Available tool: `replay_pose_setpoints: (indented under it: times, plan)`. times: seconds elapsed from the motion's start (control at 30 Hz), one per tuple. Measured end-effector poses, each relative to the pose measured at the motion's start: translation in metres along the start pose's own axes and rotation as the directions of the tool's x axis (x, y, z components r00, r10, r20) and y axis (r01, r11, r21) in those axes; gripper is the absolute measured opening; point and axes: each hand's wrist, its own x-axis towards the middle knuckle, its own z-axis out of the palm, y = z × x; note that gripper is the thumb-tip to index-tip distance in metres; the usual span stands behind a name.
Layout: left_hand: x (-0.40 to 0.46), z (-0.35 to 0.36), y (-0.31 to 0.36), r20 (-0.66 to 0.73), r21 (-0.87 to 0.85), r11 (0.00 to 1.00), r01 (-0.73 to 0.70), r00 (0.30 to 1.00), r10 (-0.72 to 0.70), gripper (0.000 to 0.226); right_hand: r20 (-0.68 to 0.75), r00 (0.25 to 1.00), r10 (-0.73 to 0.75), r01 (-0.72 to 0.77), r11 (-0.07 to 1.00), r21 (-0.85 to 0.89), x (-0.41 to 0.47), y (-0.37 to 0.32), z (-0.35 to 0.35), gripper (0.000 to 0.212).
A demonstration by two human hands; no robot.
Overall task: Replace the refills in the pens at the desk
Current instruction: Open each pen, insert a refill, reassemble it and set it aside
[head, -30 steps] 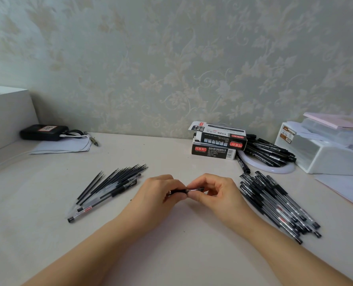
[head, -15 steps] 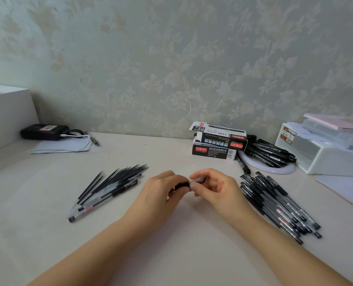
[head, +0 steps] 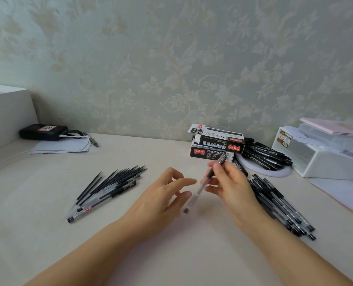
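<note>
Desk (head: 47,234) surface, pale: I see my right hand (head: 231,186) gripping one pen (head: 204,184) tilted above centre; left hand (head: 161,195) relaxed, fingers loose, just beside it, holding nothing.

Pale tabletop (head: 47,234) bearing: fanned refills (head: 113,182) and pens at left; pen pile (head: 280,207) at right; stacked pen boxes (head: 217,144) at rear; white organiser (head: 326,162); black case (head: 42,132) on paper (head: 58,147).

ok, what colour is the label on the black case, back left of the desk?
White with a red border, on the black case; head view shows it.
</note>
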Motion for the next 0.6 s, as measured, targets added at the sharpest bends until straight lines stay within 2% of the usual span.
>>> replay_pose_setpoints:
  times: [0.07, 0.1, 0.17, 0.23, 0.3, 0.37, 0.43, 0.6]
  plan:
    - [0.0, -0.001, -0.002, 0.003, 0.009, 1.0, 0.018, 1.0, -0.018, 0.028, -0.041, 0.991, -0.124, 0.11, 0.963, -0.244, 0.005, -0.008, -0.013, 0.021]
    - [0.0, -0.001, -0.003, 0.01, 0.006, 1.0, 0.021, 1.0, -0.021, 0.025, -0.047, 0.977, -0.208, 0.168, 0.885, -0.434, 0.007, -0.011, -0.021, 0.021]
    - [0.0, 0.0, -0.005, 0.023, 0.006, 1.0, 0.019, 1.0, -0.019, 0.022, -0.011, 0.935, -0.354, 0.223, 0.612, -0.759, 0.008, -0.015, -0.037, 0.019]
    - [-0.001, 0.001, -0.007, 0.032, 0.012, 1.0, 0.024, 0.999, -0.025, 0.019, 0.01, 0.921, -0.389, 0.167, 0.373, -0.913, 0.006, -0.018, -0.053, 0.017]
    - [-0.001, 0.002, -0.009, 0.033, 0.016, 0.999, 0.037, 0.999, -0.038, 0.018, -0.034, 0.93, -0.367, 0.055, 0.228, -0.972, 0.006, -0.02, -0.067, 0.018]
    - [-0.001, 0.002, -0.011, 0.028, 0.017, 0.998, 0.056, 0.998, -0.057, 0.018, -0.097, 0.938, -0.333, -0.047, 0.156, -0.987, 0.006, -0.023, -0.079, 0.018]
    - [0.0, 0.002, -0.013, 0.02, 0.016, 0.997, 0.078, 0.997, -0.078, 0.017, -0.135, 0.94, -0.312, -0.103, 0.117, -0.988, 0.006, -0.022, -0.085, 0.018]
    - [0.0, 0.002, -0.016, 0.019, 0.018, 0.994, 0.11, 0.994, -0.11, 0.017, -0.168, 0.946, -0.277, -0.143, 0.108, -0.984, 0.007, -0.016, -0.09, 0.016]
